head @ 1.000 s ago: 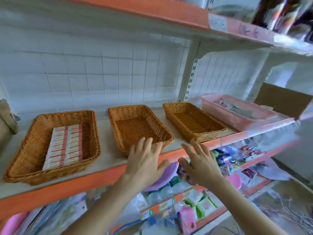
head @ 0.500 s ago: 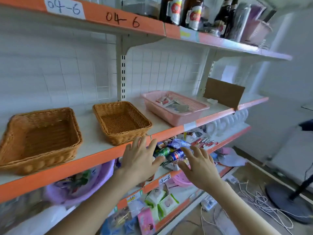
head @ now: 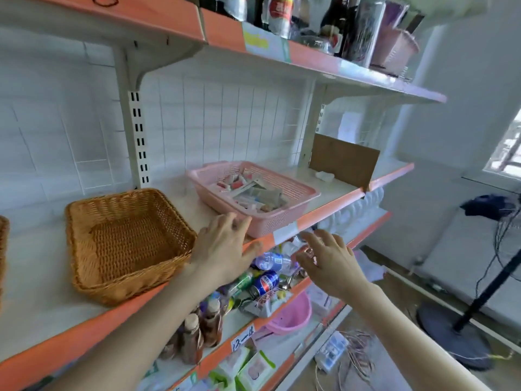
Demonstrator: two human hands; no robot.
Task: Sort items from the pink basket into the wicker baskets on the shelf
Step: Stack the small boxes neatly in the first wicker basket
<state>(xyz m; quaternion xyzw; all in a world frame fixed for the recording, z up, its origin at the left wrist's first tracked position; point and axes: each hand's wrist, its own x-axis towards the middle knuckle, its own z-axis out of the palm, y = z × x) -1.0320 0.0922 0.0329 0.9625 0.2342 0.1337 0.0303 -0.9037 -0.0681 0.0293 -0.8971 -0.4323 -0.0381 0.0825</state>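
The pink basket stands on the middle shelf, holding several small packets and boxes. To its left sits an empty wicker basket; the rim of another wicker basket shows at the far left edge. My left hand hovers with fingers spread over the shelf's orange front edge, fingertips close to the pink basket's near left corner, holding nothing. My right hand is open too, lower and to the right, in front of the shelf edge below the pink basket.
A cardboard sheet leans at the right end of the shelf. The top shelf carries bottles and a pink bin. Below lie cans and bottles, a pink bowl and packets. A fan stand and cables are on the floor.
The view has swung right along the shelf: the filled left wicker basket is out of sight and the pink basket is near centre. Both open hands moved right, towards the pink basket.
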